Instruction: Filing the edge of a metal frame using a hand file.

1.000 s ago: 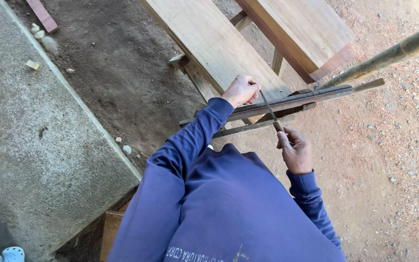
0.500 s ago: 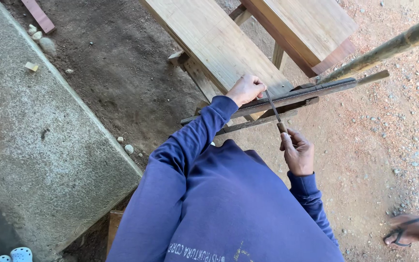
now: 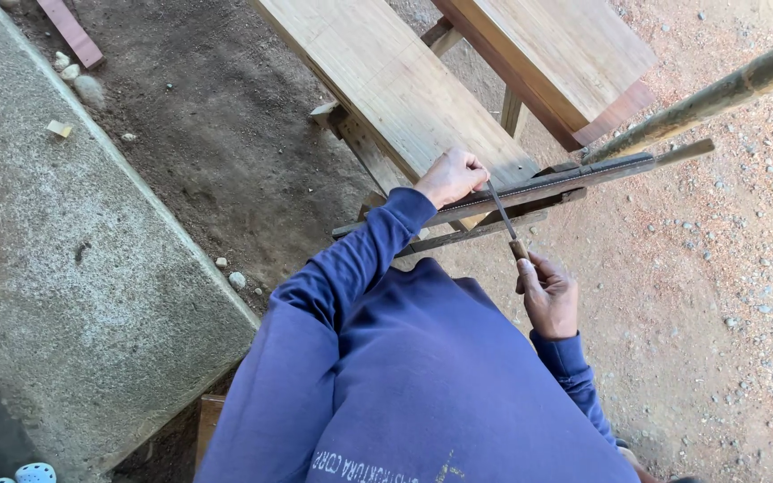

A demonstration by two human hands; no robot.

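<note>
Left hand pinches the tip of a slim file; right hand grips its wooden handle. File lies across a long saw blade (clamped between wooden battens) beside the bench.

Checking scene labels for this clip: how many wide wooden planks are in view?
2. One wide plank runs from the top edge down to the left hand; the second wide plank lies beside it at upper right. Others may lie outside the view.
</note>
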